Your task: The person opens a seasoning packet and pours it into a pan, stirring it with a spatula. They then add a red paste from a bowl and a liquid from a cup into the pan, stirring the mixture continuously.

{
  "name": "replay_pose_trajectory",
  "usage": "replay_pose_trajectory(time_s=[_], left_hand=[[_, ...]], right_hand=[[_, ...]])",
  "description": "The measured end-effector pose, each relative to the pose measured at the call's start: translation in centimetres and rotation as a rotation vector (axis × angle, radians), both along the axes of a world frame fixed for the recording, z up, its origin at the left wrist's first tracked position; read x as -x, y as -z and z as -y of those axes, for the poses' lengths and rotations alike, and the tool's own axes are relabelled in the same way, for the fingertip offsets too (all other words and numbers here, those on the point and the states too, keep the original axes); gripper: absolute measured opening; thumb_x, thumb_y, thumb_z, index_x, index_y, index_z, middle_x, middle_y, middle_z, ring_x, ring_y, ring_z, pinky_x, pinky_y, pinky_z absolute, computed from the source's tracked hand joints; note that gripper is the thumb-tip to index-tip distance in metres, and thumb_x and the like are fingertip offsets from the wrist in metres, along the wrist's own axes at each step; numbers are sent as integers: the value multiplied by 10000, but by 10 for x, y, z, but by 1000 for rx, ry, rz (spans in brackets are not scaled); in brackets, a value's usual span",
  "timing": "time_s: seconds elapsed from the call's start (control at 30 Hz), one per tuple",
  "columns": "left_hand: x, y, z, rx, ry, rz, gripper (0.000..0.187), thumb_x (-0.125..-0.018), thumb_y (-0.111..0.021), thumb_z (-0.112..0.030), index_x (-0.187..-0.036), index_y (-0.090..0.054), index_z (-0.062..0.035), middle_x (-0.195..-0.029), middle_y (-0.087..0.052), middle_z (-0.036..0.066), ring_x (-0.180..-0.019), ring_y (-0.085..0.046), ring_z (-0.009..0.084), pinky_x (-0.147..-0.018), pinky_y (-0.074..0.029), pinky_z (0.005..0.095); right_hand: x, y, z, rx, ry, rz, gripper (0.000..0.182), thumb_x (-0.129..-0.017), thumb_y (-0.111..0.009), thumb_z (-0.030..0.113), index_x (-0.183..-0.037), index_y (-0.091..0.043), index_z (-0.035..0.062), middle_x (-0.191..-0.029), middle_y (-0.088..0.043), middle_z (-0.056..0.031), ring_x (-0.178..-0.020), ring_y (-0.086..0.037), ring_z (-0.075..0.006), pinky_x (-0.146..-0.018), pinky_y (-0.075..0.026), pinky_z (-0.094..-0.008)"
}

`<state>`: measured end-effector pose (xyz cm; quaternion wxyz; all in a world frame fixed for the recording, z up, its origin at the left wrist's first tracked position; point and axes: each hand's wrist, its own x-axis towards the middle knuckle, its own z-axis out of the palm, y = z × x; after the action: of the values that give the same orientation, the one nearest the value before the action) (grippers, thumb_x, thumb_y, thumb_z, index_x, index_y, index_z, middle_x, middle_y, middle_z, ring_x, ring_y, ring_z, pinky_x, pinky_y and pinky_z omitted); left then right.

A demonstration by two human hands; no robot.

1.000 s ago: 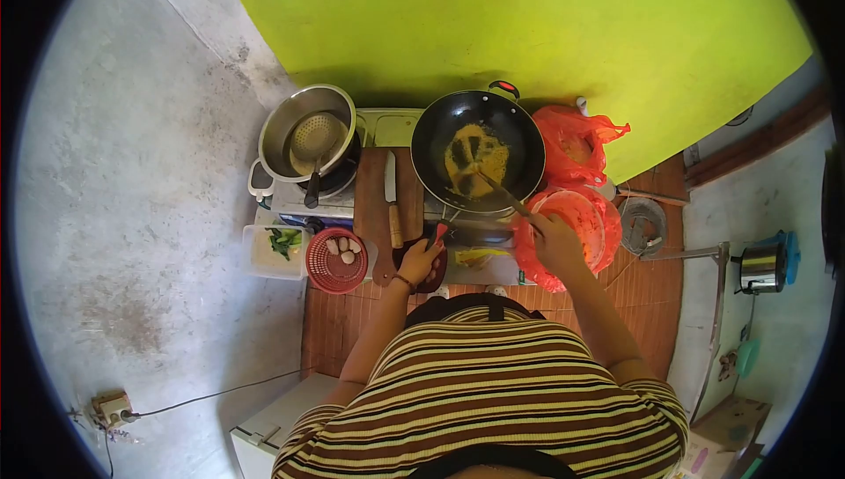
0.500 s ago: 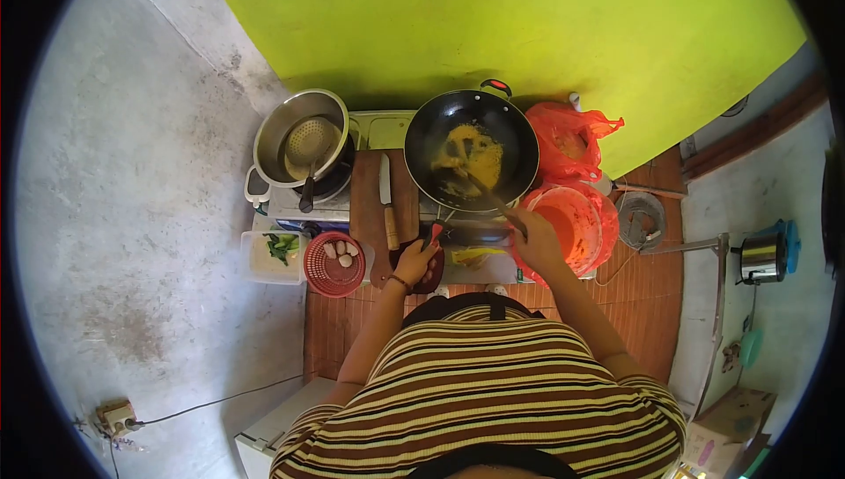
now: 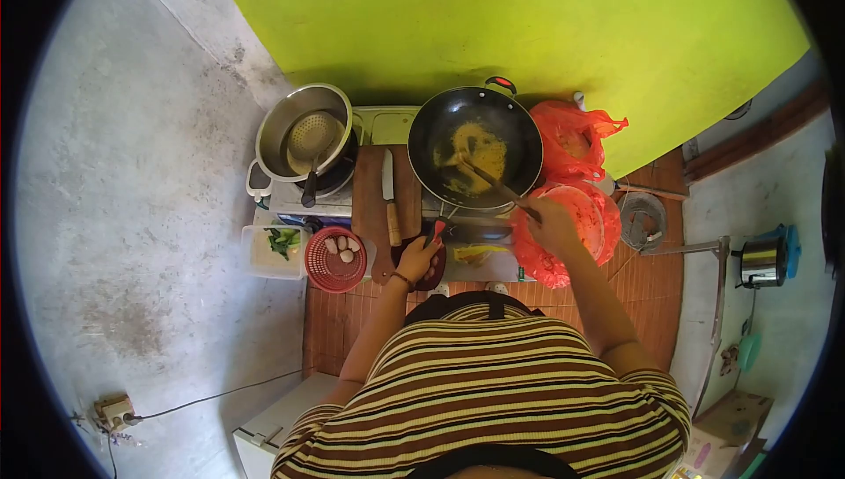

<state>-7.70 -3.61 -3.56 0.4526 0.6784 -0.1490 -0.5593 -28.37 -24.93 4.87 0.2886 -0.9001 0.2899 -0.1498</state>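
Observation:
My left hand (image 3: 417, 261) is closed around the red and black handle (image 3: 438, 230) of a black wok (image 3: 427, 131). A yellow-brown paste (image 3: 487, 160) lies spread in the wok. Wrapped round the shaft of a wooden spatula (image 3: 493, 182) are the fingers of my right hand (image 3: 554, 225). The spatula's far end rests in the paste. To the left of the wok lies a wooden cutting board (image 3: 370, 202), with a knife (image 3: 388, 188) on top, its blade pointing away from me.
On the left, a steel pot (image 3: 275, 114) holds a skimmer (image 3: 312, 137). Nearer me stand a red basket (image 3: 333, 283) with pale pieces and a plastic container (image 3: 255, 259) with green leaves. Red plastic bags (image 3: 572, 140) and a red-lined bucket (image 3: 606, 224) sit right of the wok.
My right hand has moved slightly right and down, and the spatula has shifted across the paste, changing its shape. My left hand stays on the wok handle. The view has shifted slightly.

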Motion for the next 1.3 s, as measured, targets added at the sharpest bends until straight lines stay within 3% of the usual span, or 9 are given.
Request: replay_pose_trajectory(time_s=[0.27,0.37,0.47,0.57,0.7,0.87,0.97,1.17,1.3], left_hand=[[0,-2,1,-31,10,0,287,-953,-512,-328,-980,-560,-46,-614,-505,-8,-406,-461,88,-371,-353,245],[0,-2,1,-1,-21,-4,273,-935,-531,-320,-908,-561,-50,-603,-517,15,-395,-479,114,-355,-354,267],[0,-4,0,-11,12,5,289,-954,-509,-332,-979,-560,-48,-618,-505,-9,-408,-462,87,-370,-354,240],[-2,4,0,6,-16,-34,264,-940,-524,-313,-915,-562,-54,-610,-516,13,-394,-475,107,-354,-350,263],[1,0,1,-8,-31,-32,265,-940,-526,-315,-922,-560,-53,-614,-517,9,-397,-469,101,-362,-353,255],[2,-3,0,-10,-32,-13,268,-938,-530,-318,-916,-556,-52,-615,-517,7,-400,-466,102,-371,-358,250],[1,-3,0,-16,-37,-31,267,-936,-535,-321,-912,-561,-56,-611,-513,8,-401,-471,105,-371,-360,253],[0,-2,0,-23,-21,-21,251,-931,-543,-300,-916,-558,-50,-613,-521,14,-402,-483,111,-363,-363,264],[0,-1,0,-11,-25,-37,225,-926,-545,-276,-927,-560,-51,-619,-527,15,-397,-483,114,-360,-364,264]], right_hand=[[43,-69,0,-116,49,-109,349,-705,-573,-29,-1041,-640,39,-772,-601,-161,-703,-608,-280,-666,-472,-348],[26,-43,-9,-106,27,-45,349,-724,-561,-32,-1059,-626,42,-793,-604,-159,-720,-605,-295,-676,-473,-347],[2,1,-10,-26,18,79,362,-755,-557,-22,-1107,-591,55,-825,-605,-166,-749,-602,-319,-683,-477,-360],[-22,21,-5,38,77,100,361,-780,-561,22,-1129,-565,110,-835,-578,-174,-826,-585,-368,-716,-472,-435],[-24,25,7,162,161,22,349,-794,-549,14,-1138,-549,75,-796,-590,-197,-747,-596,-366,-657,-467,-442],[19,-9,-9,107,181,-193,315,-781,-566,32,-1094,-554,63,-725,-590,-205,-673,-595,-377,-622,-462,-451],[33,-54,-17,-126,144,-117,314,-765,-570,63,-1079,-575,66,-734,-613,-216,-740,-621,-382,-670,-488,-467],[32,-102,-33,17,63,-301,300,-750,-560,34,-1046,-590,70,-814,-629,-204,-801,-619,-375,-696,-481,-457],[15,-11,-21,6,184,-110,314,-751,-561,21,-1060,-585,67,-830,-631,-191,-791,-619,-362,-679,-480,-432]])
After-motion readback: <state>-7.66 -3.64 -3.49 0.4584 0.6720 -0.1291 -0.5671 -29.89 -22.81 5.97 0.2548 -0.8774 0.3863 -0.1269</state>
